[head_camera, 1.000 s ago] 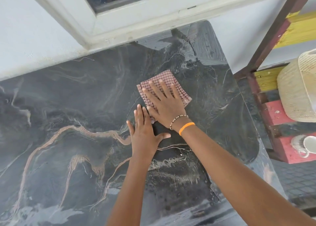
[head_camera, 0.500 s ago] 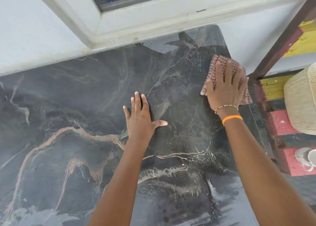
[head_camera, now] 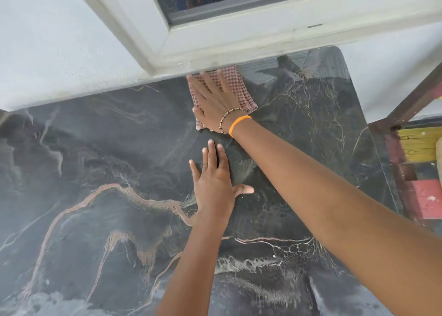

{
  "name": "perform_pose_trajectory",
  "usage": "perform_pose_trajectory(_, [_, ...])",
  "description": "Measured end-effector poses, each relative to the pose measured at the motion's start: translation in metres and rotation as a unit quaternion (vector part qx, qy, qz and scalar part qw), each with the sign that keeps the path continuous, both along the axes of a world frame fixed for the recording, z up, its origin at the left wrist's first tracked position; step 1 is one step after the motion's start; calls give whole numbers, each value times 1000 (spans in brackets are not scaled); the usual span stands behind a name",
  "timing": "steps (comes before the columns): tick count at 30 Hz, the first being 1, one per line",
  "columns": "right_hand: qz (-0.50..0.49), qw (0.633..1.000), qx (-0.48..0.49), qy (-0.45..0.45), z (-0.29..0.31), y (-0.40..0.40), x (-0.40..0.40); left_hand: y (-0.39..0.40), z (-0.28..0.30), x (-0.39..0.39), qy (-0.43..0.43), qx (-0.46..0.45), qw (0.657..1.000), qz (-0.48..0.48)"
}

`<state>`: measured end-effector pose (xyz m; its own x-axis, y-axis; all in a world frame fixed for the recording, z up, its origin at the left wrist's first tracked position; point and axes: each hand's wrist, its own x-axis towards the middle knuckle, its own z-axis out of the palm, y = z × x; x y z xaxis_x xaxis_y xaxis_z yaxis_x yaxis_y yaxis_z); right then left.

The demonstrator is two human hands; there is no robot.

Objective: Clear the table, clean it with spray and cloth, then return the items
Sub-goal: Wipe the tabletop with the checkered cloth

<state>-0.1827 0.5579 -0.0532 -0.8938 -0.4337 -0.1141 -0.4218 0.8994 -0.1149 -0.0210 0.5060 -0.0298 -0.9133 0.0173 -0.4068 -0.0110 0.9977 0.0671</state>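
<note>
The checked cloth (head_camera: 241, 88) lay at the far edge of the dark marbled worktop (head_camera: 95, 172), against the window sill (head_camera: 239, 50). Your right hand (head_camera: 215, 102) pressed it flat, fingers spread, their tips blurred and seemingly touching the sill. Your left hand (head_camera: 215, 184) rested open-palmed on the worktop just nearer you.

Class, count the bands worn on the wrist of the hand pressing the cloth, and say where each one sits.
2. A beaded bracelet sits nearer the right hand, which presses the cloth; an orange band sits just behind it, towards the forearm. Their undersides are hidden.
</note>
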Motion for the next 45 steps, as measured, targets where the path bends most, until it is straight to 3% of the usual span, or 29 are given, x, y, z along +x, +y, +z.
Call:
perform_pose_trajectory(6, [-70,996,-51,-21,-6,17,-7,4,3,-3,-19,-7,1000,14])
perform_pose_trajectory(17, [-328,942,-66,21,-14,192,-5,7,5,-2,-24,3,999,22])
perform_pose_trajectory(24, [-389,919,-69,2,-10,195,41,5,2,0,-14,11,1000,13])
perform_pose_trajectory(28, [-335,941,-47,-3,-11,155,63,6,1,-1,-10,4,1000,6])
perform_pose_trajectory(33, [-243,968,-52,-31,-6,87,19,5,2,-2,9,10,1000,7])
perform_pose_trajectory(39, [13,999,-28,-44,0,-4,29,-9,-6,34,70,52,993,83])
perform_pose_trajectory(42, [111,992,-36,-42,-2,-4,66,-10,-8,51,69,63,990,105])
perform_pose_trajectory(45, [89,994,-48,-30,-6,35,84,-1,-4,54,65,43,994,75])
